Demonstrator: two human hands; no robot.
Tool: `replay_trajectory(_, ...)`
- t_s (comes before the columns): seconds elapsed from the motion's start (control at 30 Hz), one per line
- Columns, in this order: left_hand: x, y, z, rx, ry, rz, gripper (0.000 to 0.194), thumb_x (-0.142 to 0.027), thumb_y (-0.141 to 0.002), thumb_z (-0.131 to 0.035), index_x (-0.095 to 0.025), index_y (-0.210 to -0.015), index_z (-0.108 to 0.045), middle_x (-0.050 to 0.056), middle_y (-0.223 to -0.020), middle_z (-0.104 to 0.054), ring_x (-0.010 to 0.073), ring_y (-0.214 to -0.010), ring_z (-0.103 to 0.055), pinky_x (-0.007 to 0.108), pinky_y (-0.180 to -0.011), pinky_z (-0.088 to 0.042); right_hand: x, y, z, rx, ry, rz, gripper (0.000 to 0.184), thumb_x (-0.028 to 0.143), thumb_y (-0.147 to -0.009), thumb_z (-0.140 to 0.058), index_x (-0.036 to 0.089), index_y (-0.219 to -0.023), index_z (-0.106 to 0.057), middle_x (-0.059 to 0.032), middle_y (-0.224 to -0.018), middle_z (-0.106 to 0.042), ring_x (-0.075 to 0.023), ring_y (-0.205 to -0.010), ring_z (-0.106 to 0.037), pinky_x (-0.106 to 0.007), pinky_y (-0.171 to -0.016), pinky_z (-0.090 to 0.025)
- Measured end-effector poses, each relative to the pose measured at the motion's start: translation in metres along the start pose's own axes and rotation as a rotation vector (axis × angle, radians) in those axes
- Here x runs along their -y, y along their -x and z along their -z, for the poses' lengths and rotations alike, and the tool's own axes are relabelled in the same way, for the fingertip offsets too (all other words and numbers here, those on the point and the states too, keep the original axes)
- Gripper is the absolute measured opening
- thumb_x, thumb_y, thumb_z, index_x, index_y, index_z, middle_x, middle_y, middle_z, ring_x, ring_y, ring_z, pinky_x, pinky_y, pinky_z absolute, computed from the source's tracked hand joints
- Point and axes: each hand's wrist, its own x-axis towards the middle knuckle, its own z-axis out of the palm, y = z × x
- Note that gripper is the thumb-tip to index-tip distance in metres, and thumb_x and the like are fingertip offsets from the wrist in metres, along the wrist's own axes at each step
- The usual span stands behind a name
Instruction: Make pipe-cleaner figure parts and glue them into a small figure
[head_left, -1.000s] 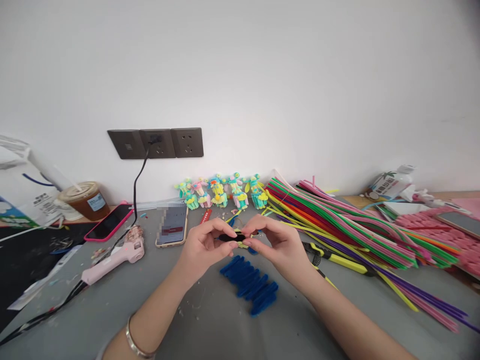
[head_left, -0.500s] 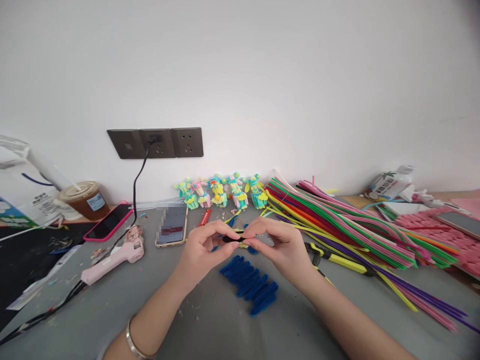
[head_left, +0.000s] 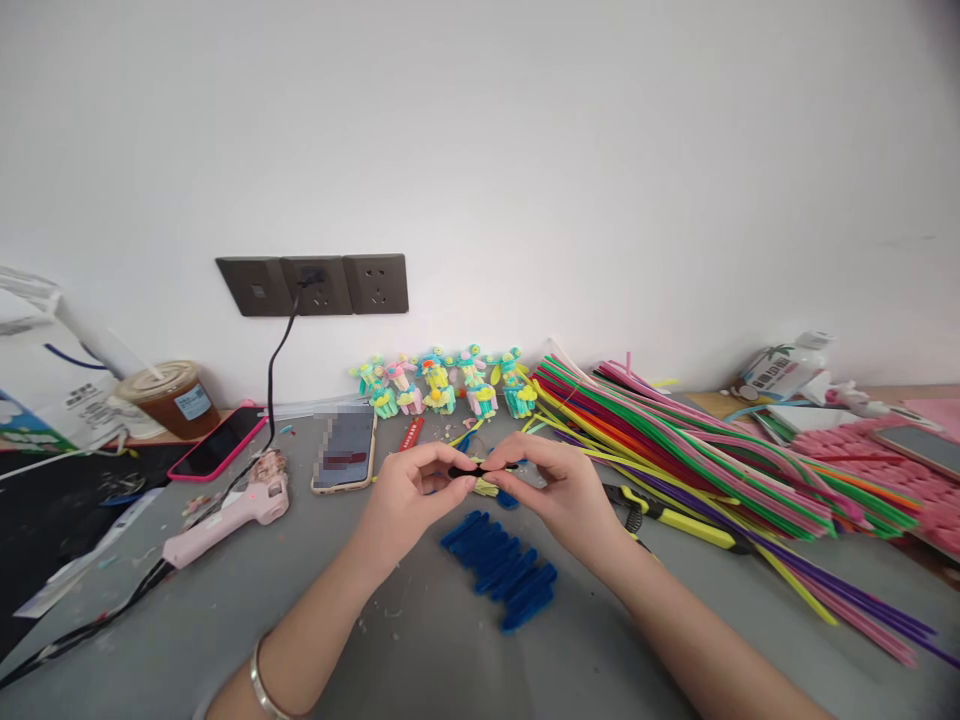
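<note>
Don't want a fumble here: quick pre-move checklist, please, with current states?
1. Left hand pinching the black piece: ok.
2. Right hand pinching it too: ok.
3. Blue fuzzy bundle on the table, untouched by either hand: ok.
4. Pink glue gun lying apart from both hands: ok.
5. Glue gun hot: cannot tell.
6. Yellow-handled cutters fully visible: not ok, partly hidden by the right arm.
</note>
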Motion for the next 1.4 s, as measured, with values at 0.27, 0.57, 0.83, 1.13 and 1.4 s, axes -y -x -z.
replay_trajectory(0.27, 0.001, 0.000, 0.001, -0.037, -0.058, -0.047, 0.009, -0.024, -0.073, -0.072, -0.017, -0.079, -0.073, 0.004, -0.081, -0.074, 0.0179, -0.075, -0.069, 0.028, -0.071, -0.056, -0.002, 0.001, 0.000, -0.009, 0.067, -0.009, 0.008, 0.028, -0.084, -0.067, 0.021, -0.080, -0.069, -0.0041, -0.077, -0.072, -0.0179, -0.070, -0.066, -0.028, -0.065, -0.051)
replay_trajectory(0.57, 0.000, -0.001, 0.002, 0.016, -0.143, -0.116, 0.007, -0.022, -0.074, -0.068, -0.016, -0.078, -0.071, 0.004, -0.076, -0.068, 0.0155, -0.071, -0.063, 0.025, -0.065, -0.052, 0.000, -0.001, 0.004, 0.076, 0.006, -0.081, 0.013, 0.032, -0.085, -0.065, 0.021, -0.079, -0.069, -0.0039, -0.077, -0.071, -0.0181, -0.071, -0.065, -0.029, -0.067, -0.050)
replay_trajectory(0.83, -0.004, -0.001, 0.010, 0.170, -0.147, -0.077, 0.005, -0.019, -0.075, -0.066, -0.016, -0.076, -0.070, 0.004, -0.077, -0.066, 0.0137, -0.069, -0.060, 0.024, -0.062, -0.050, 0.003, -0.002, 0.007, 0.182, -0.084, -0.165, 0.013, 0.032, -0.082, -0.068, 0.020, -0.077, -0.071, -0.0028, -0.074, -0.070, -0.0171, -0.068, -0.063, -0.029, -0.066, -0.049)
replay_trajectory(1.13, -0.003, -0.004, 0.008, 0.102, -0.213, -0.047, 0.012, -0.024, -0.075, -0.066, -0.016, -0.083, -0.069, 0.005, -0.080, -0.069, 0.0151, -0.071, -0.061, 0.024, -0.062, -0.050, -0.006, -0.002, 0.005, 0.115, -0.025, -0.193, 0.009, 0.029, -0.081, -0.067, 0.020, -0.079, -0.069, -0.0028, -0.078, -0.071, -0.0186, -0.074, -0.064, -0.029, -0.069, -0.049)
replay_trajectory(1.4, 0.019, -0.011, 0.028, 0.158, -0.694, -0.002, 0.016, -0.017, -0.071, -0.059, -0.020, -0.081, -0.071, 0.002, -0.075, -0.069, 0.0174, -0.068, -0.060, 0.025, -0.063, -0.044, -0.023, -0.002, 0.005, 0.129, 0.186, -0.242, 0.012, 0.026, -0.086, -0.056, 0.021, -0.094, -0.064, -0.0036, -0.080, -0.071, -0.0196, -0.077, -0.066, -0.029, -0.067, -0.047)
